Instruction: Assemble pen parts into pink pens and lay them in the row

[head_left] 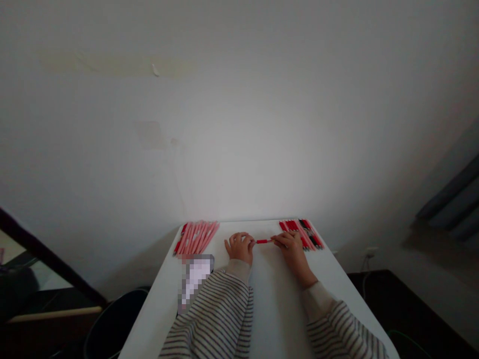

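Work status: one pen (262,242) is in handling, over the far half of the table (277,299), near its middle. Two further groups lie on the table. The left group (197,238) occupies the far left corner, its long pink barrels in a loose, overlapping fan. The right group (290,226) occupies the far right corner, in closer rows with red and some black parts. The layout suggests repeated handling, part way through: the pen in hand is apart from both groups. Which group is finished and which remains cannot be determined; no count is possible at this detail.

Orientation: the pen's long axis runs left to right, roughly parallel to the table's far edge. Its red middle section is exposed; both ends are partly covered by fingers, so the direction of the writing tip cannot be confirmed.

Finger state: the left hand (240,247) pinches the pen at the end toward the table's left side. The right hand (292,247) has its fingertips closed on the opposite end.
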`<state>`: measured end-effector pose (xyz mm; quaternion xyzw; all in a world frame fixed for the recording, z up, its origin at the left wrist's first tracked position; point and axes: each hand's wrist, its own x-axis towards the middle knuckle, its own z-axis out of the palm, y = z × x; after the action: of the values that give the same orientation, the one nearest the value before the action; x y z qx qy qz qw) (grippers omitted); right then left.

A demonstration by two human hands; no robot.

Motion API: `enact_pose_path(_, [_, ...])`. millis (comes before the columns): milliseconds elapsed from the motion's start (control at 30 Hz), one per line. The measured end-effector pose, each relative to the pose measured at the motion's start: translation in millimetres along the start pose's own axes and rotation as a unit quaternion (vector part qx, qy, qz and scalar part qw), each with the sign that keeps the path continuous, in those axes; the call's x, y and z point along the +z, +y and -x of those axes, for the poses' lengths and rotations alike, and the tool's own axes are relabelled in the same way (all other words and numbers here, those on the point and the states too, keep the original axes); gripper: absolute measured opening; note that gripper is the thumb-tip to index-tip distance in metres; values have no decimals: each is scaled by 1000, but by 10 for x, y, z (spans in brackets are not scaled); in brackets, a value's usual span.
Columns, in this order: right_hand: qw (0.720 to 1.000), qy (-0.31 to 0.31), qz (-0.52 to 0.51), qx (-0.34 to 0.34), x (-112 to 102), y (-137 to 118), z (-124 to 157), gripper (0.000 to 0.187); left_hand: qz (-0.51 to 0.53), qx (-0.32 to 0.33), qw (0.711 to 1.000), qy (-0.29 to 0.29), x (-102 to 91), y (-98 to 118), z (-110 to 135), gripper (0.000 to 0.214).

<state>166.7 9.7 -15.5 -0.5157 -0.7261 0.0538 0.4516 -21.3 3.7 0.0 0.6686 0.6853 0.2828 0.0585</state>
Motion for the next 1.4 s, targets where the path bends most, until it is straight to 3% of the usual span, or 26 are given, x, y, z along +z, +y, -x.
enact_pose_path(1133, [1000,2,-12,-3,-7,-14,-12,25,7,-31,999,5,-50,50,9,21])
enact_pose_path(1400, [1000,5,-3,-3,5,14,-9,25,25,-5,1000,11,-60,43,24,14])
